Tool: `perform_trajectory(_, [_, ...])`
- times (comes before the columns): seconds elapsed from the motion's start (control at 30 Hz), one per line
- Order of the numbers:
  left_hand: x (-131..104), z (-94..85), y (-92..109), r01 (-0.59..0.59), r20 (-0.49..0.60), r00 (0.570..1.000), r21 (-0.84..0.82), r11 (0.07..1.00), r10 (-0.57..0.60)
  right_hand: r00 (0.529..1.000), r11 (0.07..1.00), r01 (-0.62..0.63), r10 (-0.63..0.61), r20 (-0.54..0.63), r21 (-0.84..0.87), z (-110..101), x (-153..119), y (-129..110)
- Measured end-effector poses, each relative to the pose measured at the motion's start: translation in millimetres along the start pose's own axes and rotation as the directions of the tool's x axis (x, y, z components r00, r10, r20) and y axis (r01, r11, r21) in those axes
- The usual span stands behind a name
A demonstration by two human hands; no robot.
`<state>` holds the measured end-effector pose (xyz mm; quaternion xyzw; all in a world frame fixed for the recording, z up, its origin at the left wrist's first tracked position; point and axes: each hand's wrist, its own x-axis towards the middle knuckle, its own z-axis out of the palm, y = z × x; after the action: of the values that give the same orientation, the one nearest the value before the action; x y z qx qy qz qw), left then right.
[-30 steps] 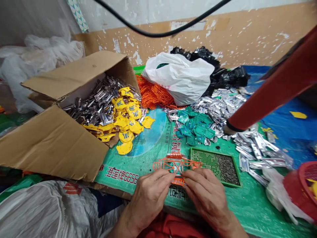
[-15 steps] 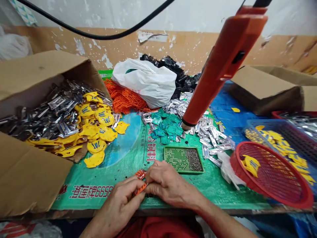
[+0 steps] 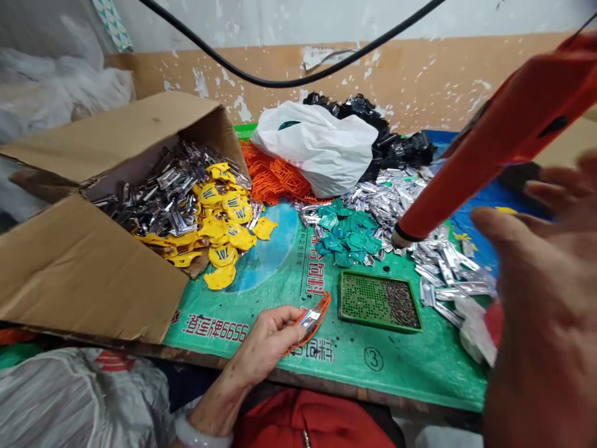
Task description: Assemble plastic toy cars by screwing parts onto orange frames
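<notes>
My left hand (image 3: 261,345) is closed, thumb and fingers pinching an orange plastic part (image 3: 323,308) above the table's front. A silver metal piece (image 3: 310,319) lies against that part by the fingertips. My right hand (image 3: 545,298) is raised large and blurred at the right edge, its fingers apart and nothing seen in it. Close beyond it hangs a red electric screwdriver (image 3: 494,146), slanting down to the left; whether the fingers touch it I cannot tell. Between the hands sits a green tray (image 3: 342,311) with small screws (image 3: 401,302) gathered on its right side.
A cardboard box (image 3: 93,274) at left spills metal pieces (image 3: 158,193) and yellow parts (image 3: 221,255). Orange parts (image 3: 270,177), a white bag (image 3: 317,143) and black parts (image 3: 405,149) lie behind. Teal parts (image 3: 347,230) and silver pieces (image 3: 448,267) surround the screwdriver's tip. A black cable (image 3: 280,83) hangs overhead.
My right hand has left the orange part and risen to the right, fingers spread, towards the screwdriver. My left hand still holds the part. The view has turned, shifting the scene.
</notes>
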<state>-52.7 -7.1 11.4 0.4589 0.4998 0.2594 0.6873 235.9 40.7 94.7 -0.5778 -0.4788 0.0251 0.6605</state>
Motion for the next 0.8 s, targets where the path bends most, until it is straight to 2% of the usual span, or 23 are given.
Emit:
perform_trajectory(0.03, [0,0.2,0,0.014,-0.009,1.000,-0.004,1.000,-0.014,0.994,0.995,-0.032,0.022,0.106,0.090,7,11,1])
perform_trajectory(0.1, [1,0.9,2,0.033,-0.021,0.999,0.006,0.999,-0.033,0.952,0.945,-0.170,0.083,0.295,0.281,24,24,-1])
perform_trajectory(0.17, [2,1.8,3,0.041,-0.015,0.999,0.024,0.999,-0.040,0.909,0.869,-0.310,0.152,0.387,0.387,41,29,-7])
perform_trajectory(0.23, [2,2.4,5,0.043,-0.002,0.999,0.047,0.998,-0.043,0.876,0.826,-0.394,0.205,0.437,0.402,50,28,-14])
perform_trajectory(0.33, [2,1.8,6,0.036,0.020,0.999,0.101,0.994,-0.038,0.814,0.801,-0.473,0.238,0.529,0.368,51,18,-21])
perform_trajectory(0.4, [3,0.5,6,0.032,0.043,0.998,0.134,0.990,-0.038,0.818,0.822,-0.449,0.221,0.531,0.351,45,6,-22])
perform_trajectory(0.53, [5,-1.8,7,0.032,0.078,0.996,0.200,0.979,-0.048,0.874,0.905,-0.347,0.217,0.434,0.246,31,-28,-19])
perform_trajectory(0.67, [5,-0.2,7,0.016,0.082,0.996,0.225,0.974,-0.036,0.880,0.888,-0.401,0.305,0.365,0.225,24,-57,-10])
perform_trajectory(0.8, [3,3.3,10,0.018,0.035,0.999,0.253,0.967,-0.028,0.877,0.860,-0.443,0.359,0.319,0.254,24,-71,1])
